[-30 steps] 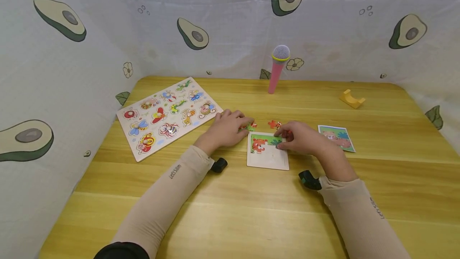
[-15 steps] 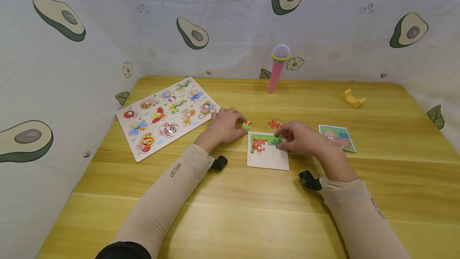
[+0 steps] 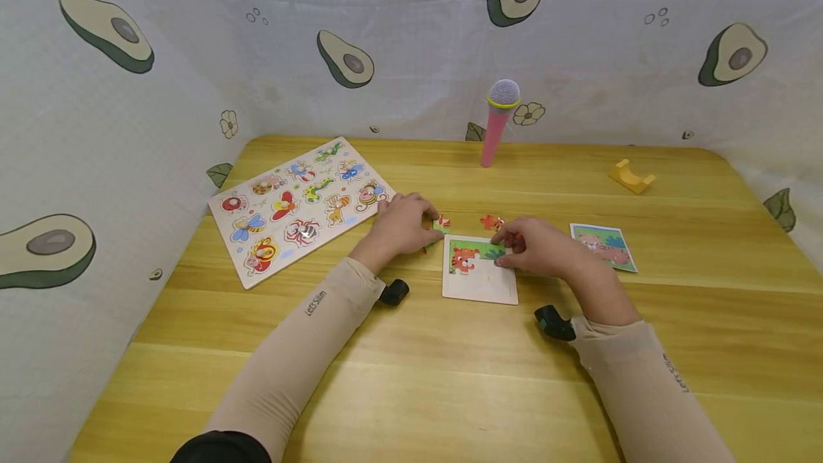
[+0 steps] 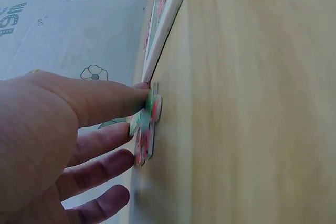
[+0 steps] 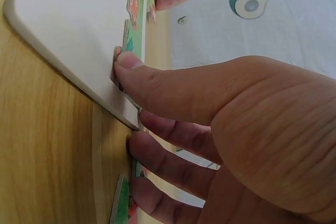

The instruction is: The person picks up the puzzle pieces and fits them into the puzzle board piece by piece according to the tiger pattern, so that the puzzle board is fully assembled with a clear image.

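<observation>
A jigsaw board [image 3: 479, 290] with a white bare lower half lies at the middle of the table. A tiger-face piece [image 3: 463, 260] and green pieces fill its upper part. My right hand [image 3: 543, 245] is at the board's upper right corner, pinching a puzzle piece [image 5: 117, 56] with the thumb on its edge and fingers along the board's rim. Just beyond the upper left corner, my left hand [image 3: 401, 223] pinches a red-and-green puzzle piece [image 4: 151, 111] between thumb and index finger, its other fingers spread. More red pieces show near it, partly hidden by the hand.
A loose red piece [image 3: 491, 222] lies beyond the board. The wooden insect peg puzzle [image 3: 298, 195] is at left, close to my left hand. At right is a picture card [image 3: 604, 249]. A pink toy microphone [image 3: 494, 136] and a yellow curved block [image 3: 631, 177] stand farther back.
My left hand has drawn back slightly to the left, and the red-and-green piece at its fingertips has turned. My right hand stays at the board's corner.
</observation>
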Demonstrator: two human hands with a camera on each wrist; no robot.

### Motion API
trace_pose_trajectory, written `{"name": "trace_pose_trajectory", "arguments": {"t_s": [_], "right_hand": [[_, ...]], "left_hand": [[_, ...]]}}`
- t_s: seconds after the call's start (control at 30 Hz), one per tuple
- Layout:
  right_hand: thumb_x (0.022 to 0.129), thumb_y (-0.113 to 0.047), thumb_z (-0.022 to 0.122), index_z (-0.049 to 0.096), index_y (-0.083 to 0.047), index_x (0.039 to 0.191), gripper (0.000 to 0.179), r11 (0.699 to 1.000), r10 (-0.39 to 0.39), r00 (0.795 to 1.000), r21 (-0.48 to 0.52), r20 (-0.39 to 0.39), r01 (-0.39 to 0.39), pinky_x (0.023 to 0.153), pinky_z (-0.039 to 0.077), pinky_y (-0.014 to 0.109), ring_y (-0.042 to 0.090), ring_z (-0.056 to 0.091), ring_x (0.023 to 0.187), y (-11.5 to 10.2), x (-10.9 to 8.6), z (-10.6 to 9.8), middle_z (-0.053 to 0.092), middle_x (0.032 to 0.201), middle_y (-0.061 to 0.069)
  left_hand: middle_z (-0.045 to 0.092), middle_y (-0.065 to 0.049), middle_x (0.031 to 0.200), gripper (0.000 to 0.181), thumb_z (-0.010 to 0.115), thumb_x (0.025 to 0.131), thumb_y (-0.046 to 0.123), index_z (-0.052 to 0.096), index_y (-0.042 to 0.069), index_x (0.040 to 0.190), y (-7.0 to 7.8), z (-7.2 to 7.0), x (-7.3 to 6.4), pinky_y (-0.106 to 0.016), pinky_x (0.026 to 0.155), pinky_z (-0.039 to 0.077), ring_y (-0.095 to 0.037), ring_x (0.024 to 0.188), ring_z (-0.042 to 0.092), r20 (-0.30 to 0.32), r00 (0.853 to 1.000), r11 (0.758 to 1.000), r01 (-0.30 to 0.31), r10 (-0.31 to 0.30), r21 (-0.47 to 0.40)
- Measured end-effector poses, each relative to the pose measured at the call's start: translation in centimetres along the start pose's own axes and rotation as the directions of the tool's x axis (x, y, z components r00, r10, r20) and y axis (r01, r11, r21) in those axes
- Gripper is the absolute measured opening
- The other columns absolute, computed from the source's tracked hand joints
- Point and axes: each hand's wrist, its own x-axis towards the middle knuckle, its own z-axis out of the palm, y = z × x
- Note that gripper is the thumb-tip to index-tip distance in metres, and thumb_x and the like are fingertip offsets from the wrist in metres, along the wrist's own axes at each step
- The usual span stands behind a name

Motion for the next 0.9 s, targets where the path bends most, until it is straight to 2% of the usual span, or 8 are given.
{"name": "trace_pose_trajectory", "arguments": {"t_s": [0.27, 0.5, 0.67, 0.8, 0.9], "right_hand": [[0.09, -0.012, 0.078, 0.07, 0.0, 0.114, 0.028, 1.0, -0.008, 1.0, 0.009, -0.005, 0.008, 0.078, 0.046, 0.041, 0.024, 0.053, 0.085, 0.1, 0.1, 0.1, 0.061, 0.094, 0.007], [0.09, -0.011, 0.077, 0.07, 0.001, 0.114, 0.028, 1.0, 0.004, 1.0, 0.014, -0.003, -0.003, 0.078, 0.046, 0.04, 0.024, 0.053, 0.085, 0.0, 0.1, 0.1, 0.061, 0.094, 0.007], [0.09, -0.012, 0.077, 0.071, 0.0, 0.114, 0.028, 1.0, 0.024, 1.0, 0.002, 0.0, -0.024, 0.08, 0.047, 0.041, 0.024, 0.054, 0.085, -0.4, 0.1, 0.2, 0.061, 0.095, 0.007], [0.09, -0.011, 0.077, 0.071, 0.0, 0.115, 0.028, 0.999, 0.034, 0.999, -0.004, 0.0, -0.034, 0.079, 0.047, 0.041, 0.025, 0.053, 0.085, -0.5, 0.0, 0.2, 0.061, 0.095, 0.007], [0.09, -0.011, 0.077, 0.071, 0.0, 0.115, 0.028, 0.999, 0.04, 0.999, -0.002, 0.003, -0.04, 0.079, 0.047, 0.04, 0.025, 0.053, 0.085, -0.4, -0.1, 0.1, 0.06, 0.095, 0.008]], "left_hand": [[0.066, 0.008, 0.112, 0.039, 0.075, 0.088, 0.051, 0.074, 0.021, 0.113, -0.3, 0.0, 0.1, -0.045, 0.092, 0.029, -0.018, 0.106, 0.055, -0.045, 0.999, 1.0, -0.007, 0.006, -0.004], [0.068, 0.01, 0.109, 0.038, 0.077, 0.087, 0.05, 0.075, 0.02, 0.111, -0.6, -0.6, 0.1, -0.046, 0.097, 0.028, -0.011, 0.103, 0.059, -0.067, 0.998, 0.993, -0.026, 0.019, -0.116], [0.066, 0.012, 0.103, 0.033, 0.081, 0.084, 0.047, 0.075, 0.021, 0.104, -0.4, -1.0, -0.8, -0.045, 0.095, 0.03, -0.007, 0.093, 0.059, -0.024, 0.994, 0.986, -0.113, 0.11, -0.124], [0.066, 0.013, 0.1, 0.03, 0.081, 0.083, 0.047, 0.075, 0.024, 0.102, 0.0, -1.2, -1.6, -0.041, 0.09, 0.033, -0.004, 0.086, 0.057, -0.007, 0.982, 0.977, -0.186, 0.186, -0.105], [0.066, 0.013, 0.1, 0.031, 0.081, 0.083, 0.047, 0.075, 0.024, 0.103, 0.3, -1.0, -1.9, -0.04, 0.09, 0.033, -0.004, 0.087, 0.056, 0.017, 0.974, 0.97, -0.224, 0.226, -0.097]]}}
